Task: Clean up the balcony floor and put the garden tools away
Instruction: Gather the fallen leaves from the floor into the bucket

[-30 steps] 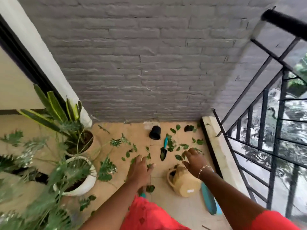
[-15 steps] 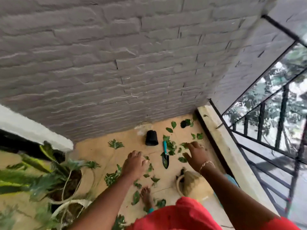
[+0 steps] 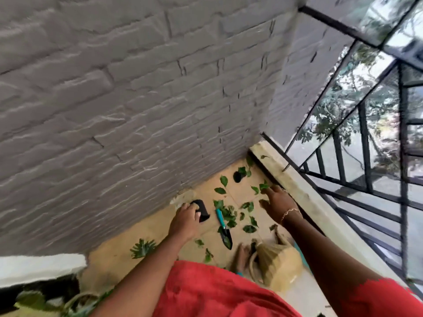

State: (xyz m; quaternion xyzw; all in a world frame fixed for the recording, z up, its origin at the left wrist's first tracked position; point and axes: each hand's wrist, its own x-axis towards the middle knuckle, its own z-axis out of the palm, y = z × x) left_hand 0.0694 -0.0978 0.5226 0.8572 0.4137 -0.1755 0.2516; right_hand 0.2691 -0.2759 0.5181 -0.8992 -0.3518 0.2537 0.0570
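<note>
Left hand (image 3: 185,221) grips a pot (image 3: 202,210); right hand (image 3: 278,202), fingers straight, touches leaves (image 3: 263,186) on the floor (image 3: 148,225).
Leaves look best gathered into one pile, clear of the trowel (image 3: 223,225).

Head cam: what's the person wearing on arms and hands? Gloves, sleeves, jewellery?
No gloves: left hand and right hand are both bare. A thin gold-coloured chain bracelet sits on the right wrist. Forearms are uncovered; a red sleeve shows only at the right upper arm, matching the red garment below.
</note>
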